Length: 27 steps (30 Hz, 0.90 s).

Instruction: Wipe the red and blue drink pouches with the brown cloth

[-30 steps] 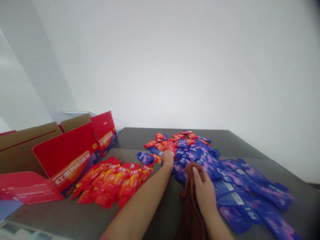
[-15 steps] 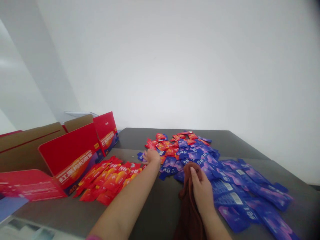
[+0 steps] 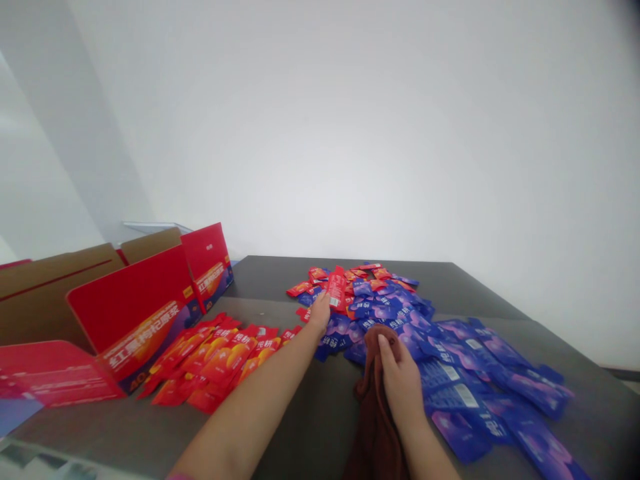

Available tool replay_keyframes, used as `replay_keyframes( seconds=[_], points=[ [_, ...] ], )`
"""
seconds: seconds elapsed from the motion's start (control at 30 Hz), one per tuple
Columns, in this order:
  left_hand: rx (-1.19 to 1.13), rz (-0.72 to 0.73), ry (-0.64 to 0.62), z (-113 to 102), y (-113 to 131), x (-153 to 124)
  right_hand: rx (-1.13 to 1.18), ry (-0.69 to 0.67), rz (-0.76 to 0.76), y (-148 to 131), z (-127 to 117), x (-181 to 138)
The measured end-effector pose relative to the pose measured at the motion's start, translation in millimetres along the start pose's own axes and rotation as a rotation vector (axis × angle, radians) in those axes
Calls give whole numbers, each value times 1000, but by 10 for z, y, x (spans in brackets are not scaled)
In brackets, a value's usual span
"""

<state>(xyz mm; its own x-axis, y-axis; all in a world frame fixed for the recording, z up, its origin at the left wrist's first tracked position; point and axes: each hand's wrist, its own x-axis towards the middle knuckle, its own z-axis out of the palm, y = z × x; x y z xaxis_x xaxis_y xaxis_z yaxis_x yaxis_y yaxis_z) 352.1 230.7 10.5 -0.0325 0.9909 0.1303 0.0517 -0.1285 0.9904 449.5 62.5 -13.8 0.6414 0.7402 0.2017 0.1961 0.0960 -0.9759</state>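
Note:
My left hand [image 3: 320,312] reaches to the middle of the dark table, closed on a red sachet [image 3: 337,288] that stands upright above a mixed heap of red and blue sachets. My right hand [image 3: 401,377], nearer to me, pinches the top of a brown cloth [image 3: 376,400] that hangs down toward the lower edge of the view. To the right of that hand lie many blue-purple sachets [image 3: 460,393], spread flat and overlapping. Left of my left forearm is a group of red-orange sachets [image 3: 220,360], laid side by side.
An open red cardboard box [image 3: 145,300] with brown inner flaps stands at the left end of the table [image 3: 305,407]. A white wall [image 3: 360,133] rises behind the table. At the lower left corner is a pale surface with blurred items, partly cut off.
My left hand has shifted right and lifted a red sachet upright from the heap. My right hand stays in place with the brown cloth. The view has turned slightly.

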Motion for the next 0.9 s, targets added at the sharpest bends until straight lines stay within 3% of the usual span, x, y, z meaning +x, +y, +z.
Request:
replay_keyframes(
  seconds=[0.17, 0.3, 0.37, 0.47, 0.53, 0.63, 0.73, 0.83, 0.9],
  points=[
    [-270, -54, -157, -217, 73, -551, 16, 61, -16, -61, -34, -51],
    [-425, -157, -314, -443, 70, -1166, 45, 222, -215, -26, -9, -179],
    [-526, -238, -397, -514, 46, -1395, -31, 52, -429, 8, 60, -238],
    [-623, -322, -482, -557, -21, -1592, -285, -354, -667, 18, 158, -245],
    [-604, -363, -565, -571, -68, -1647, -439, -380, -624, -6, 149, -182],
    [-540, -362, -642, -601, -96, -1644, -528, -94, -397, -49, 9, -47],
    [-448, -191, -510, -645, -69, -1566, -401, 120, -222, -70, -119, 13],
    [-245, 42, -348, -697, -18, -1486, -71, 21, -114, -59, -68, -64],
    [-36, 223, -371, -731, 23, -1478, 150, -158, -29, -42, 39, -154]
  ],
)
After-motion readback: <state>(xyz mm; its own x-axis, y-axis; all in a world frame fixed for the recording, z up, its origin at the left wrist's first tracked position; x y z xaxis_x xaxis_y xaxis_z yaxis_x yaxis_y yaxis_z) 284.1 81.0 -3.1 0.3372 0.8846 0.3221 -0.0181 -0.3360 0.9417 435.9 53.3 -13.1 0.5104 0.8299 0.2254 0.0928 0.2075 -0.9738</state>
